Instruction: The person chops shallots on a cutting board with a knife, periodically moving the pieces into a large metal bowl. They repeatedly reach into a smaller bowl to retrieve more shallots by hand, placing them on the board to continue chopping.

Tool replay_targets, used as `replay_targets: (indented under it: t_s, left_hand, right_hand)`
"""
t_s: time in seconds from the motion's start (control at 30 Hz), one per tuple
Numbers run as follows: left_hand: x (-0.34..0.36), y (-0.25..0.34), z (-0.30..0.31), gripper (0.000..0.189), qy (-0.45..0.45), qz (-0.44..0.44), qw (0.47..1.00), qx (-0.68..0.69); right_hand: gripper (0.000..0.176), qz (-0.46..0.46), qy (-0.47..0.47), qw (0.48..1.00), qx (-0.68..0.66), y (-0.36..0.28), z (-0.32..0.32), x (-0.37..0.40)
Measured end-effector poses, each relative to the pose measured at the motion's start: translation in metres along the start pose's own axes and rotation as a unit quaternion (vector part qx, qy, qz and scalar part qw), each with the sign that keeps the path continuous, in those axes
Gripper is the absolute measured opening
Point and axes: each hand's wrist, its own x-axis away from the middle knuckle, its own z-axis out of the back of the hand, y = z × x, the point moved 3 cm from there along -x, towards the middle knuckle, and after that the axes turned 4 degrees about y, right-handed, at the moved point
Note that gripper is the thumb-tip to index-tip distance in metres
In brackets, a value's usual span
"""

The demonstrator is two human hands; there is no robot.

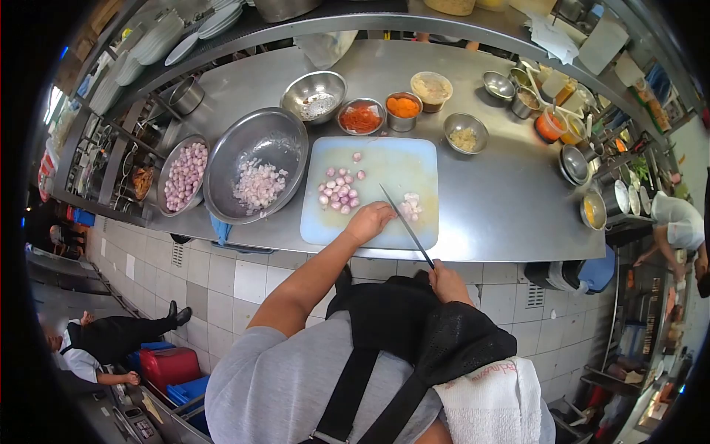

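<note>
In my right hand (449, 283) is the handle of a long kitchen knife (408, 226), its blade slanting up and left across the cutting board (421, 159). My left hand (371, 222) is on the board just left of the blade, fingers curled together; whatever they hold is hidden. Right of the blade lies a small pile of cut shallots (410, 206). Several whole peeled shallots (339, 191) are grouped on the board's left side. A large steel bowl (255, 124) beside the board holds chopped shallots (259, 185).
Far left, another bowl (185, 175) holds whole shallots. Behind the board stand a bowl of red seasoning (362, 117), an orange-filled container (403, 107) and a small steel bowl (465, 133). A steel shelf (355, 18) overhangs the back. Other people (679, 222) are at both sides.
</note>
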Motion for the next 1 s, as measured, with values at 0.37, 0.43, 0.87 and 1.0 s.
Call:
replay_targets:
  t_s: [0.37,0.43,0.87,1.0]
  left_hand:
    - [-0.002,-0.008,0.001,0.009,-0.027,-0.025,0.999,-0.003]
    - [-0.004,-0.008,0.000,0.009,-0.022,-0.024,0.999,-0.002]
    - [-0.002,-0.011,-0.001,0.008,-0.009,-0.010,1.000,-0.003]
    - [0.000,-0.012,-0.003,0.007,-0.005,-0.016,1.000,-0.020]
  right_hand:
    - [0.032,-0.020,0.025,0.999,0.024,0.001,-0.015,0.000]
    - [0.032,-0.018,0.019,1.000,0.018,-0.006,-0.007,-0.006]
    - [0.029,-0.015,-0.013,1.000,0.009,-0.022,0.023,-0.006]
    - [0.027,-0.020,-0.015,1.000,0.000,-0.020,0.022,0.002]
